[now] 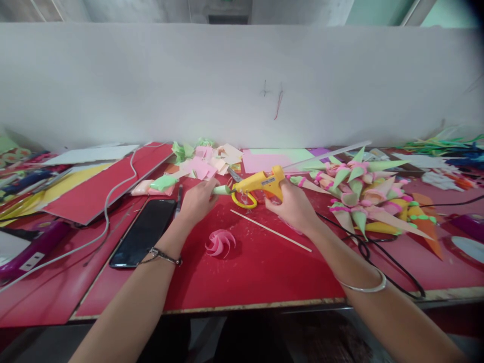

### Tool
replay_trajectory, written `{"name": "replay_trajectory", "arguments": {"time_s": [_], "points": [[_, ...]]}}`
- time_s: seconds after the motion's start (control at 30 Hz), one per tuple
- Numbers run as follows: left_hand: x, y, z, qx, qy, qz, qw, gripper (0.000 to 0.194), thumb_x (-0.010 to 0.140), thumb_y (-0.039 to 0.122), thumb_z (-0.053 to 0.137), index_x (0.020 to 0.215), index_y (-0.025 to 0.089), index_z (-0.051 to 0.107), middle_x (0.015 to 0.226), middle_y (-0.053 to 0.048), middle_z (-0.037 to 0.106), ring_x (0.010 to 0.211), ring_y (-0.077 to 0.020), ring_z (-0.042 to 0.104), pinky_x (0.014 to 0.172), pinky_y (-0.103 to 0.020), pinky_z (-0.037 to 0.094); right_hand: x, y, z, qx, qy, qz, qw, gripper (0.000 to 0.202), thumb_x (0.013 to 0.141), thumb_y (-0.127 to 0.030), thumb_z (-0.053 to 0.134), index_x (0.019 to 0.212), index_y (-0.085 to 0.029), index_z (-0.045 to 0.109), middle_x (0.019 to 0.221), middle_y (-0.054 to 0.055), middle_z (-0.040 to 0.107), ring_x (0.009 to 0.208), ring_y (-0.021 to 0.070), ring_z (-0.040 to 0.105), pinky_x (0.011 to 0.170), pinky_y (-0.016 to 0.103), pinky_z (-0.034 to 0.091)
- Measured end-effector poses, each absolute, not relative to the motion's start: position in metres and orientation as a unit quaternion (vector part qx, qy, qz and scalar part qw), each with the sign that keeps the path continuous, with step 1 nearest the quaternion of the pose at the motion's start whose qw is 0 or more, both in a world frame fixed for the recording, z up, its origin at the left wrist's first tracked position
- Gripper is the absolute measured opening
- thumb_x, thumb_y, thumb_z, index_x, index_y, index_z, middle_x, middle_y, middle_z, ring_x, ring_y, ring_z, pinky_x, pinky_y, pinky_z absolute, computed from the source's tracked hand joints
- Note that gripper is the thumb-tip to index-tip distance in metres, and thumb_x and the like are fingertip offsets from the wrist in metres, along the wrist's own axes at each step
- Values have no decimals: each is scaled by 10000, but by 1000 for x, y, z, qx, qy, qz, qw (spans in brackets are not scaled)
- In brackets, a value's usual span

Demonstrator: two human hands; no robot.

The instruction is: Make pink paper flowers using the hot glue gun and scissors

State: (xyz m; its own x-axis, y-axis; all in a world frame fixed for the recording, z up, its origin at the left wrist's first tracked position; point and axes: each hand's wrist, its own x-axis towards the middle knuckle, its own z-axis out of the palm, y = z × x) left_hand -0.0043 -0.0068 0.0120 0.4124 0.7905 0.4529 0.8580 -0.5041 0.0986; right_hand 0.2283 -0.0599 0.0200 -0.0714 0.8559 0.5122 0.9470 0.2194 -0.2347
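My right hand (297, 206) is closed around the handle of a yellow hot glue gun (259, 182), with a long clear glue stick (321, 159) poking out of its back end. Its nozzle points left, right at the end of a small pale green rolled paper piece (221, 190). That piece is pinched in the fingers of my left hand (198, 201). Below, on the red tabletop, lies a pink swirled paper flower (220, 243). A thin wooden stick (270, 230) rests to its right. Yellow-handled scissors (245, 201) lie partly hidden behind the glue gun.
A black phone (145, 232) lies left of my left forearm. Paper cones in green, pink and orange (359, 191) are heaped on the right, by a black cable (393, 262). Paper scraps (204, 164) lie at the back, before a white partition (189, 85). A red board (109, 181) lies left.
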Motion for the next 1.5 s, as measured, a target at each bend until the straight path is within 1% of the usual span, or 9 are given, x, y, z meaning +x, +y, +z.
{"name": "replay_trajectory", "arguments": {"time_s": [0.17,0.37,0.7,1.0,1.1,1.17,1.23,1.37,1.5], "points": [[-4,-7,12,-845,-481,-225,61,187,755,223,433,918,182,514,761,-47,614,679,-170,572,520,-223,349,228,-61,21,-624,-726,-90,274,308,722,-314,458,965,-127,491,665,74,584,564,204,538,478,274,330],[-3,-8,13,-857,-471,-205,46,188,759,224,410,908,180,517,810,-39,617,736,-159,577,595,-224,394,227,-62,22,-627,-723,-88,277,281,743,-282,438,964,-116,489,687,77,588,582,198,543,490,263,330],[-2,-8,12,-859,-466,-205,51,158,761,218,404,866,172,513,771,-39,611,706,-164,572,572,-224,376,225,-61,21,-635,-715,-68,284,291,758,-259,426,1005,-112,471,746,102,601,672,230,568,534,273,360],[-4,-7,13,-866,-461,-191,48,175,769,236,393,854,157,525,737,-52,598,675,-163,557,565,-228,362,222,-62,23,-616,-717,-27,324,240,740,-214,426,954,-115,477,769,109,603,713,232,577,583,288,400],[-4,-8,14,-863,-469,-181,41,179,763,237,400,857,155,530,705,-46,602,635,-161,557,539,-230,350,220,-63,24,-615,-709,-1,345,225,724,-262,478,904,-128,491,751,94,602,679,217,583,562,278,404],[-4,-8,14,-863,-469,-183,36,188,764,236,400,875,155,528,709,-47,610,636,-166,564,537,-233,353,219,-64,24,-611,-704,19,362,286,696,-341,535,891,-137,491,734,80,602,654,207,582,545,273,408],[-3,-8,13,-865,-462,-195,32,198,767,229,397,904,159,522,770,-55,624,680,-172,577,560,-236,370,219,-65,25,-607,-700,37,375,356,664,-396,571,899,-142,488,724,67,603,640,201,582,540,272,413],[-2,-7,10,-865,-449,-222,34,223,776,219,389,960,165,503,909,-66,616,784,-182,583,620,-245,402,218,-66,25,-608,-693,56,384,356,651,-409,579,884,-154,495,731,59,609,658,199,585,545,274,421],[-3,-7,9,-867,-438,-231,55,226,792,248,377,968,162,489,943,-73,587,794,-184,575,615,-251,407,218,-66,25,-601,-693,75,390,307,653,-382,569,860,-165,507,776,64,616,687,199,586,551,271,426]]}}
